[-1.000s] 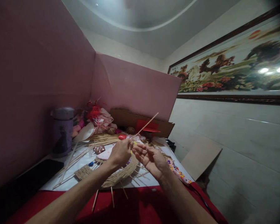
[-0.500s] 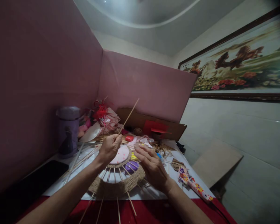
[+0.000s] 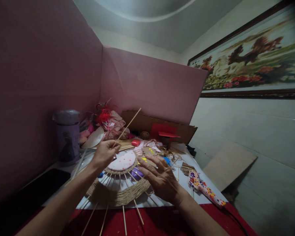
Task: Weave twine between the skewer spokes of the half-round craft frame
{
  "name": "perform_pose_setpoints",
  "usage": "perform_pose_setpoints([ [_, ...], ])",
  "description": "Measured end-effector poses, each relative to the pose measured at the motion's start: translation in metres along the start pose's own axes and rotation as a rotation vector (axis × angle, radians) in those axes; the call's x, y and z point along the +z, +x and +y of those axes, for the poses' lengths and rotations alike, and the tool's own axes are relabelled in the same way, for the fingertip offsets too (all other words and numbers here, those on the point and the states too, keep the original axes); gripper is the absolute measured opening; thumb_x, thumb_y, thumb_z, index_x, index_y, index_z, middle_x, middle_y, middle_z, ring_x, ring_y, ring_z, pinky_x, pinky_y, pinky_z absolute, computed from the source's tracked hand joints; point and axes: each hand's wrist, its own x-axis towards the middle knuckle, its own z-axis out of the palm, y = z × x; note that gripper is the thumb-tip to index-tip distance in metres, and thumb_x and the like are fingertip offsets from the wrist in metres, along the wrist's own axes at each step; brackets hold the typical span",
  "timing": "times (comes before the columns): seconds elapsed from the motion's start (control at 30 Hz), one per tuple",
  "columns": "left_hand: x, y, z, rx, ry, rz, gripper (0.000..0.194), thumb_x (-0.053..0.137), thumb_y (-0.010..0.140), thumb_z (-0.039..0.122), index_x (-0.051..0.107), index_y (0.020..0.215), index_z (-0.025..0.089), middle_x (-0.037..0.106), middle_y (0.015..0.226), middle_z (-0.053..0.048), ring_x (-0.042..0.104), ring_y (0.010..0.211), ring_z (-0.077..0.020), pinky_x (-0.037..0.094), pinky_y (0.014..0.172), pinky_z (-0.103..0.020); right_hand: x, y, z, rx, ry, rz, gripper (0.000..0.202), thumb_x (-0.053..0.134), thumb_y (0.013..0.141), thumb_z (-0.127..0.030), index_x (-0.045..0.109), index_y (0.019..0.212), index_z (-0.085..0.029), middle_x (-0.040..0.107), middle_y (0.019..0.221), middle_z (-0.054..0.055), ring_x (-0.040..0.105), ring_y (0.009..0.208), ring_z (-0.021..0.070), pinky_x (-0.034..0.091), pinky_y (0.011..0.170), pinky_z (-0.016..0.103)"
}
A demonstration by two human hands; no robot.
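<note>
My left hand is closed around a thin wooden stick, which slants up and to the right from its fingers. The stick's lower end is hidden by the hand. Below lies a round frame of wooden spokes with a wide woven twine band and a pink-dotted white fabric disc at its centre. My right hand hangs over the frame's right side, fingers stretched out and slightly spread, with nothing visible in them. A purple object shows between the spokes beside its fingertips.
A floral glue gun with a cord lies at the right. At the left stand a purple canister and a dark flat object. Sticks, a red object and a cardboard panel are behind the frame.
My left hand has moved slightly left and down with the stick, which leans over more. My right hand has barely moved, its fingers a little more spread. The camera view has shifted slightly.
</note>
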Motion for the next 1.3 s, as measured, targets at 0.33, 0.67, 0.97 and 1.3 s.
perform_pose_setpoints([
  [0.33,0.016,-0.027,0.020,-0.103,-0.404,-0.617,0.029,0.063,0.069,0.039,0.059,0.063,0.011,0.046,0.041,0.004,0.032,0.033,-0.0035,0.019,0.034,-0.018,-0.001,0.000,-0.007,-0.110,-0.026,0.060,0.032,0.042,0.086,-0.010,0.059,0.112,-0.019,0.049,0.135,-0.003,0.037,0.127,0.0215,0.031,0.102,0.040],
  [0.67,0.028,-0.032,0.019,-0.156,-0.473,-0.442,0.015,0.061,0.059,0.026,0.061,0.060,0.011,0.056,0.043,0.001,0.035,0.025,-0.0045,0.022,0.028,-0.018,0.001,-0.001,-0.009,-0.111,-0.018,0.104,0.030,0.043,0.086,-0.011,0.061,0.109,-0.017,0.051,0.133,-0.001,0.036,0.128,0.0226,0.034,0.101,0.041],
  [0.97,0.022,-0.030,0.017,-0.095,-0.442,-0.548,0.025,0.061,0.073,0.033,0.065,0.065,0.009,0.048,0.037,0.003,0.035,0.029,-0.0039,0.021,0.033,-0.017,-0.003,0.001,-0.009,-0.064,-0.035,0.101,0.031,0.044,0.085,-0.011,0.059,0.111,-0.018,0.051,0.133,-0.001,0.039,0.125,0.0227,0.035,0.100,0.041],
  [1.3,0.019,-0.029,0.019,-0.077,-0.388,-0.587,0.024,0.058,0.073,0.031,0.065,0.064,0.010,0.052,0.040,0.001,0.037,0.030,-0.0048,0.022,0.033,-0.018,-0.003,0.000,-0.010,-0.067,-0.018,0.131,0.030,0.044,0.084,-0.011,0.061,0.107,-0.019,0.052,0.132,-0.003,0.040,0.124,0.0237,0.037,0.099,0.042],
])
